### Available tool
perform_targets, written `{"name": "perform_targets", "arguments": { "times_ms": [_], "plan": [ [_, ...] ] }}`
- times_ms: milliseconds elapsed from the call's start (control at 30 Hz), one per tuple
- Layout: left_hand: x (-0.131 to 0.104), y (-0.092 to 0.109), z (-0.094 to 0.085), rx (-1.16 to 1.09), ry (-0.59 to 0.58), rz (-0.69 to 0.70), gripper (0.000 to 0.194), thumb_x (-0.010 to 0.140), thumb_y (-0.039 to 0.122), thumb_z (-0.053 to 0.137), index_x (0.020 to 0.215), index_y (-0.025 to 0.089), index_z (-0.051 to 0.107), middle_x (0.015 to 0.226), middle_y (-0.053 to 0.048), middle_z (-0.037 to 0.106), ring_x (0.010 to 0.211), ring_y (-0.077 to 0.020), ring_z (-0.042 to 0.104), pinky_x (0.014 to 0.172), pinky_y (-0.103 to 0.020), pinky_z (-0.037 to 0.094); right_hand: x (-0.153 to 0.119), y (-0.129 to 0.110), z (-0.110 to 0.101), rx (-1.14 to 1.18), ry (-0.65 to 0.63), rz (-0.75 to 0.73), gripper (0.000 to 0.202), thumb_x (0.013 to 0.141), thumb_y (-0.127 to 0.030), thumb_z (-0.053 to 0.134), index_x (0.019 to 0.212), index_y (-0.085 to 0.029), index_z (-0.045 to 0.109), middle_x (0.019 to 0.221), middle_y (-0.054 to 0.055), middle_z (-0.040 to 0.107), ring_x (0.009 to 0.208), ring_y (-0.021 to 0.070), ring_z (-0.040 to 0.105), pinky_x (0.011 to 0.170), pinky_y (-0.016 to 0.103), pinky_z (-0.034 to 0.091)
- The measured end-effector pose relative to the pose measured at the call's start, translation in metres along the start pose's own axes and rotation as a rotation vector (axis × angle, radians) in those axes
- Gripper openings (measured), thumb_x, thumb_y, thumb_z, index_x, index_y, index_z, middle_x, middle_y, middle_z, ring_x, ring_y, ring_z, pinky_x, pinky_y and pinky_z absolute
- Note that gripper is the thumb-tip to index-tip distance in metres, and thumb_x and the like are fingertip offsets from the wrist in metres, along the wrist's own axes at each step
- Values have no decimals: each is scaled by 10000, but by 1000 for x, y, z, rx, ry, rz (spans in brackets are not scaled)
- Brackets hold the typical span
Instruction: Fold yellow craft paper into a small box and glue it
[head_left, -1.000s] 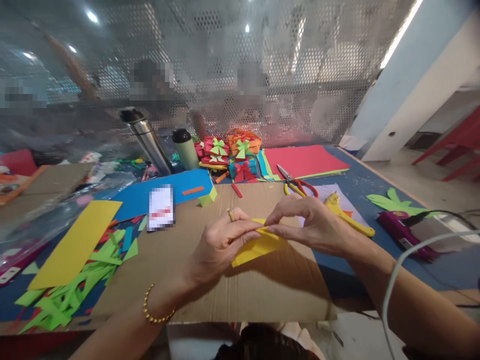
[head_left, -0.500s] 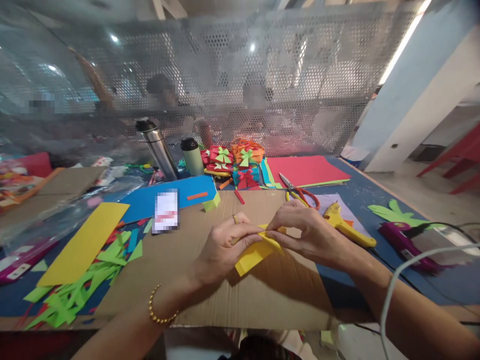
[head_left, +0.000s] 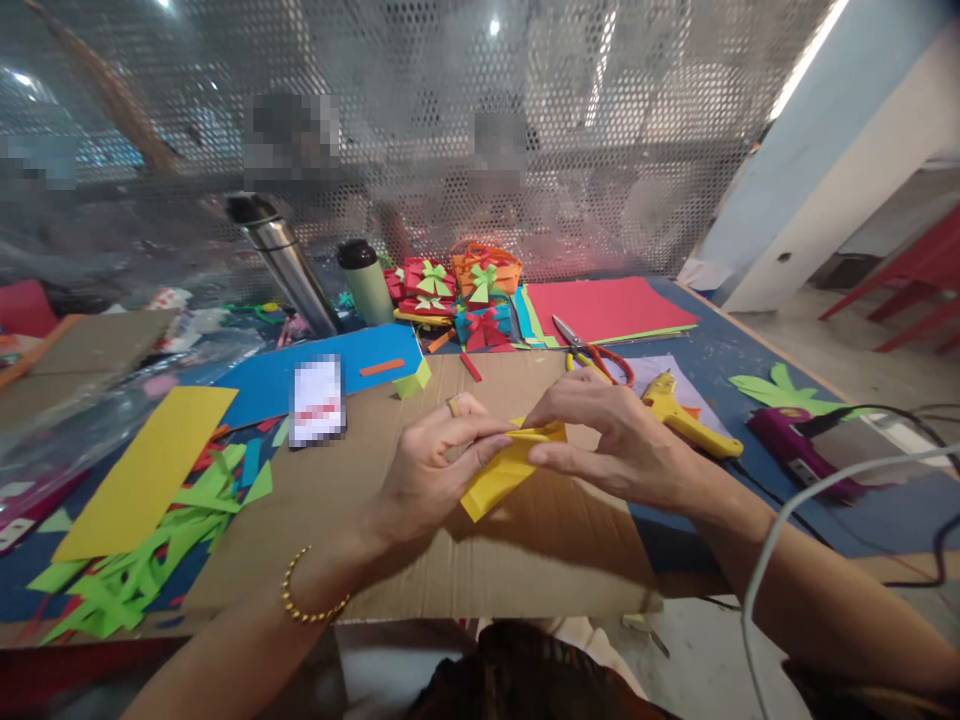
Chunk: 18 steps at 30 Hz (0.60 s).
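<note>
Far left of worktop (head_left: 795,535): clear plastic sheeting (head_left: 97,430); yellow sheet (head_left: 146,475) lying at a slant, its near end over a loose heap of green paper strips (head_left: 150,565), red and blue scraps mixed in. Next, blue sheet (head_left: 322,365), with white card (head_left: 317,400) overlapping its near edge; print on card blurred, unreadable. Steel flask (head_left: 289,265) and green tumbler (head_left: 366,285) stand behind the blue sheet; orange strip (head_left: 382,367) lies on it. Small green paper block (head_left: 412,380) sits by its right end.

Centre: cardboard (head_left: 300,540) spread on worktop. Left hand (head_left: 442,455), ring on one finger, bead bracelet (head_left: 311,600) at wrist: grip closed, thumb and fingers pinching folded yellow paper (head_left: 499,480) at its upper edge. Paper held above the cardboard, between the hands, slanting down toward the left. Behind, a cluster of small paper bags (head_left: 454,290) with bows.

Right hand (head_left: 615,435): grip closed on the same paper near its right part, thumb below forefinger; firmness of pinch cannot be told. Beyond it, red sheet (head_left: 611,308); scissors (head_left: 600,358) at its near edge. Yellow glue gun (head_left: 686,420) lies partly on lilac sheet (head_left: 675,378). Far right: green paper cutout (head_left: 787,390), purple device (head_left: 799,455) nearer.
</note>
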<state>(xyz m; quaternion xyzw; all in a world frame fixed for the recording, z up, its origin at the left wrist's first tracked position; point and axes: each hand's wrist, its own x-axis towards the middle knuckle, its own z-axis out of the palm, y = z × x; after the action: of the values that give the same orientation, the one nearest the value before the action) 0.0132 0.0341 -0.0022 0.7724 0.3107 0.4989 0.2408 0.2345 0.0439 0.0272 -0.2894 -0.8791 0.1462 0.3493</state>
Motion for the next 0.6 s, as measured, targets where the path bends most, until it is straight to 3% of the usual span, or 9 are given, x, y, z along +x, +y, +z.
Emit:
{"name": "perform_targets", "arguments": {
  "times_ms": [233, 600],
  "plan": [
    [-1, -2, 1, -12, 6, 24, 128, 948, 175, 692, 992, 187, 812, 840, -35, 701, 787, -124, 649, 719, -246, 556, -1, 5, 9, -141, 98, -134, 258, 1016, -362, 607, 848, -176, 670, 759, 26, 725, 697, 140, 600, 775, 329, 406],
    [-1, 2, 0, 27, 2, 12, 131, 960, 178, 670, 934, 186, 799, 816, -28, 682, 757, -127, 625, 701, -253, 538, 1, 13, 14, -197, 123, -213, 329, 1044, -334, 553, 765, -182, 637, 684, 8, 684, 650, 130, 572, 751, 331, 359]
  ]
}}
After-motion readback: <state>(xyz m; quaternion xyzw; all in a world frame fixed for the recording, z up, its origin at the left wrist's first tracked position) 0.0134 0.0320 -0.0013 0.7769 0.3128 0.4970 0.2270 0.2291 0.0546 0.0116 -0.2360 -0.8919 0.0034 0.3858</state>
